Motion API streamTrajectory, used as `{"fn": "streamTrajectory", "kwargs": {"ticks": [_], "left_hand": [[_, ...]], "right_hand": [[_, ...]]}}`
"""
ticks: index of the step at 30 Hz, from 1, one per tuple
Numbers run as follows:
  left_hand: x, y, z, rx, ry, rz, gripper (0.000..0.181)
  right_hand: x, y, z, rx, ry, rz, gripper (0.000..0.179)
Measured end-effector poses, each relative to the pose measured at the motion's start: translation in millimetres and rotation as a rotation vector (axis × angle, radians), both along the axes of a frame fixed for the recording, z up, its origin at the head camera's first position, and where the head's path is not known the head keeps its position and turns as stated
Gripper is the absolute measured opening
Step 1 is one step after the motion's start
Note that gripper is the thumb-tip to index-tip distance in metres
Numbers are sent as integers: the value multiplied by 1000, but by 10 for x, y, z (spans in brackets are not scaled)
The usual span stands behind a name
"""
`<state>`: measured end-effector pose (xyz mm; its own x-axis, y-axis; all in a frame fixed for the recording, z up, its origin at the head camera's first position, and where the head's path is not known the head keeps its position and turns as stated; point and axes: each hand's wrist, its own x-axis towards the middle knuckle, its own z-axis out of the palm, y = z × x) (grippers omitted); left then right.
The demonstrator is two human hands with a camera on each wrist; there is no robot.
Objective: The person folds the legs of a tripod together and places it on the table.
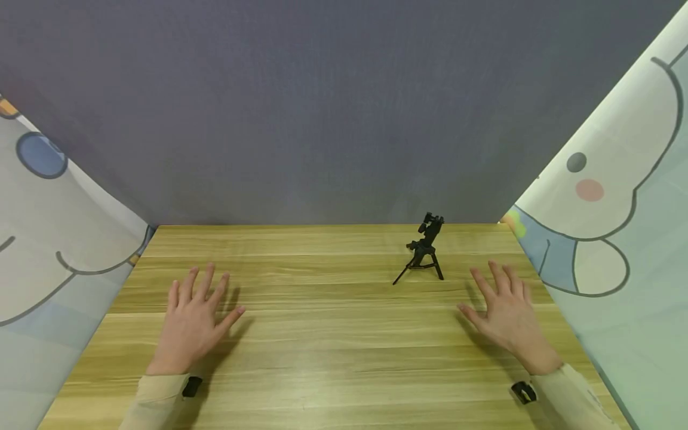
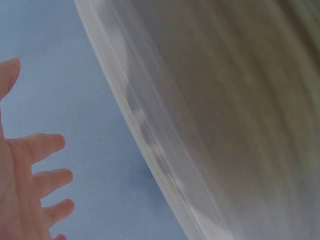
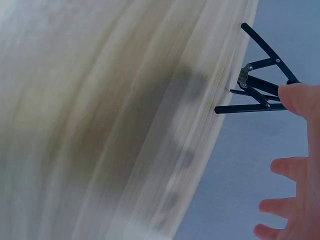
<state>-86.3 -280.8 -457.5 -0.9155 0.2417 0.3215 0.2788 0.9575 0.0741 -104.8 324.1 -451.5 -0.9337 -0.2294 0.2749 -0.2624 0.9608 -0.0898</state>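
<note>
A small black tripod (image 1: 424,248) stands with its legs spread on the wooden table, right of the middle and toward the back. My right hand (image 1: 507,316) is nearest to it, a short way to its right and nearer the front, fingers spread and holding nothing. In the right wrist view the tripod's legs (image 3: 262,75) show beyond the thumb, which hides its upper part. On the left side my left hand (image 1: 190,325) hovers over the table with its fingers apart, casting a shadow and holding nothing. The left wrist view shows that hand's fingers (image 2: 47,147) extended.
The wood-grain table (image 1: 322,358) ends at a grey upright panel (image 1: 333,119) at the back. Cloths with cartoon prints hang at the left (image 1: 64,227) and the right (image 1: 602,179). A black band piece (image 1: 523,392) sits at the right wrist, another (image 1: 192,386) at the left.
</note>
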Motion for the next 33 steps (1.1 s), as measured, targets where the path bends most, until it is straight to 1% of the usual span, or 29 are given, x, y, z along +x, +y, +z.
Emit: {"fn": "streamTrajectory", "kwargs": {"ticks": [6,9,12,15,17,23,25,28,33], "left_hand": [[-17,39,26,24,13,-5,73],[-24,60,15,38,25,-14,70],[-36,83,-3,66,38,-30,67],[-63,117,-25,116,45,-54,63],[-84,147,-35,156,43,-64,60],[-127,257,-62,270,30,-69,53],[-137,301,-66,305,23,-74,50],[-151,373,-74,363,-12,-79,48],[-197,547,-74,472,-119,-97,47]], "right_hand": [[13,-16,2,-69,4,16,72],[19,-34,-2,-126,13,20,68],[19,-61,-17,-176,41,29,64],[13,-91,-29,-214,75,41,61],[11,-116,-28,-245,80,42,59],[-21,-206,-15,-323,38,15,55],[-42,-231,-17,-341,36,13,54],[-92,-256,-37,-371,38,20,53],[-184,-307,-38,-429,52,49,50]]}}
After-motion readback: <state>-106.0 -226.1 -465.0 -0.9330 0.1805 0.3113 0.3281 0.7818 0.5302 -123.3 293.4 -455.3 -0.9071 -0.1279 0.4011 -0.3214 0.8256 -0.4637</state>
